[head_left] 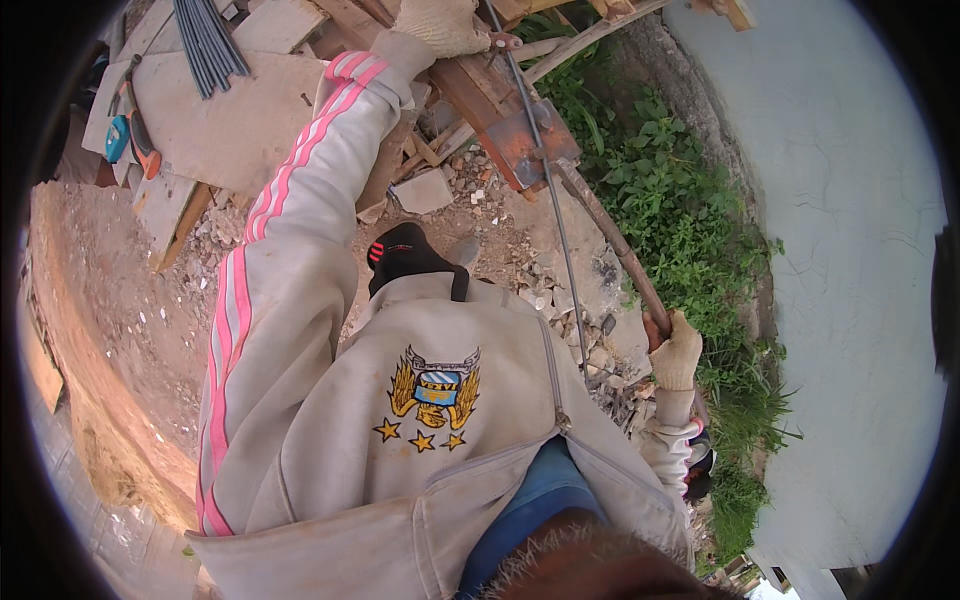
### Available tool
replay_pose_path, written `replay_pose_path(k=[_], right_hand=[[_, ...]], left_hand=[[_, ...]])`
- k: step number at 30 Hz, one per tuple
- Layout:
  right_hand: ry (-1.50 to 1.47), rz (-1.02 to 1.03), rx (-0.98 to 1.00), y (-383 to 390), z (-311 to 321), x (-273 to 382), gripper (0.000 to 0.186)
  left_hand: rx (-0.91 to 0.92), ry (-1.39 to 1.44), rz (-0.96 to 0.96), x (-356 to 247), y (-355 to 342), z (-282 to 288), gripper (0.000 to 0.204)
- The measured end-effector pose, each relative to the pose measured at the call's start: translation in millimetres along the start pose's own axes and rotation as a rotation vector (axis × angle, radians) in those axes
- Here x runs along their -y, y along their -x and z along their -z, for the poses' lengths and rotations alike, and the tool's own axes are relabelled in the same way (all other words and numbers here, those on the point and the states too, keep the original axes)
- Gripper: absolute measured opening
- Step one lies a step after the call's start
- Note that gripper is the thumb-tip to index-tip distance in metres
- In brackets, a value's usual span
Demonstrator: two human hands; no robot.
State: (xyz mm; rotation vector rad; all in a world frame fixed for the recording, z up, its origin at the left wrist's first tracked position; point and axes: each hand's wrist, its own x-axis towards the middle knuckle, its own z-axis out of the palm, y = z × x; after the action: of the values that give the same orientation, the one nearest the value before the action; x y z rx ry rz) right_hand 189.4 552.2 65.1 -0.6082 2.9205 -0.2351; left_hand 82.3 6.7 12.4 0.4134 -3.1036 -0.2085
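A long thin dark steel rod (556,205) runs from the top of the view over a wooden beam (462,92) and down past my right side. My left hand (440,28), in a cream knitted glove with bare fingertips, is closed at the rod's upper part over the beam. A rust-stained metal plate (530,145) sits on the beam's near end, under the rod. From that plate a rusty pipe lever (612,232) slants toward me. My right hand (677,352), gloved too, is wrapped round the lever's near end.
At left, a board (215,125) carries a bundle of dark rods (208,45), an orange-handled tool (143,140) and a teal tape measure (117,137). Rubble (600,350) covers the ground. Green plants (680,200) line a pale wall (850,250) at right.
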Motion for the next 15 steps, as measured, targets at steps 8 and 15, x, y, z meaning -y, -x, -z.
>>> replay_pose_path(k=[8, 15], right_hand=[[-0.233, -0.045, -0.116, -19, -17, 3, 0.033], [-0.379, -0.315, -0.079, -38, -40, 52, 0.034]], left_hand=[[-0.100, 0.005, 0.036, 7, -2, -9, 0.133], [-0.109, 0.102, 0.033, 13, -11, -16, 0.139]])
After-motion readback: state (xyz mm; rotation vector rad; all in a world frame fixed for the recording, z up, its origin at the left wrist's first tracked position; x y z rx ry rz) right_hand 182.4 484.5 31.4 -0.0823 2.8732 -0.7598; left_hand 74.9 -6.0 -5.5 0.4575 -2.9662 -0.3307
